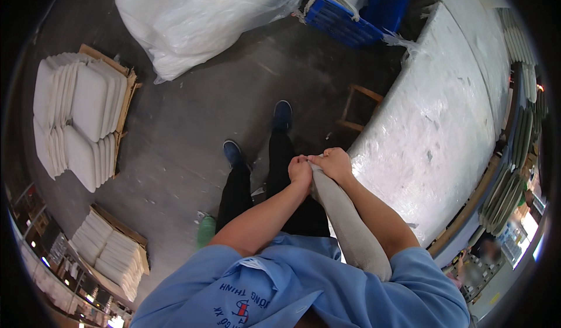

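Observation:
A pale grey, fabric-covered cushion [346, 220] is seen nearly edge-on between my forearms. It runs from my hands back toward my body, its near end against my blue shirt. At its far tip, my left hand [300, 172] is closed with the fingers pinched on the fabric. Right beside it, my right hand [333, 165] is closed over the same tip, thumb toward the left hand. The cushion's underside and the exact spot the fingertips pinch are hidden.
A plastic-wrapped padded surface [426, 129] stretches along my right. Stacks of white cushions [87, 111] stand on pallets at left. Ahead are a large white plastic bag [193, 18] and a blue crate [345, 21]. A wooden frame [357, 109] and a green bottle [206, 231] are on the floor.

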Available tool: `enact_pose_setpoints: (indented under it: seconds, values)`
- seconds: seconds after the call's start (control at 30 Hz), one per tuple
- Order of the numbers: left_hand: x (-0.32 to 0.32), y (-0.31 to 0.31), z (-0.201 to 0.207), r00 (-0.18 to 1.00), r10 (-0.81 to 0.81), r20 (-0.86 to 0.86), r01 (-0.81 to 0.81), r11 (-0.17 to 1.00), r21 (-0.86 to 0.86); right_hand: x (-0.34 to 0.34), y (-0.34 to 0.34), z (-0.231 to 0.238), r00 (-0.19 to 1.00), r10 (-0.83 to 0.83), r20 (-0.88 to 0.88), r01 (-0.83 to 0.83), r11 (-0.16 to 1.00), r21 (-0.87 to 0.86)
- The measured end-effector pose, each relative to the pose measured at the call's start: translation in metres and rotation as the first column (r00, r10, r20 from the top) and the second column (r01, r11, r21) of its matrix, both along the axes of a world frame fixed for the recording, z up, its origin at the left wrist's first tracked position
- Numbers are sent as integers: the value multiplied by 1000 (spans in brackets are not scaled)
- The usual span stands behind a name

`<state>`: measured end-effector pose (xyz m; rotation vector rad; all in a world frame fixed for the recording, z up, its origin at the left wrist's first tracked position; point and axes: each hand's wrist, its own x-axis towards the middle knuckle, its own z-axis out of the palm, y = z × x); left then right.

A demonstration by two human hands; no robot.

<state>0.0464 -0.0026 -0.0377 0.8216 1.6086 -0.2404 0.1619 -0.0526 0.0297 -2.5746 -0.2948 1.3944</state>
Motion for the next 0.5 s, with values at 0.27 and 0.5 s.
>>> enact_pose_setpoints:
  seconds: [0.27,0.5]
  values:
    - [13,12,-8,955,-274,-111,270,962,-48,-14,-2,-42,950,126,286,-135,991,12]
    - [-3,6,-46,901,-428,-73,428,904,-7,-15,8,-45,945,199,258,-193,980,-51]
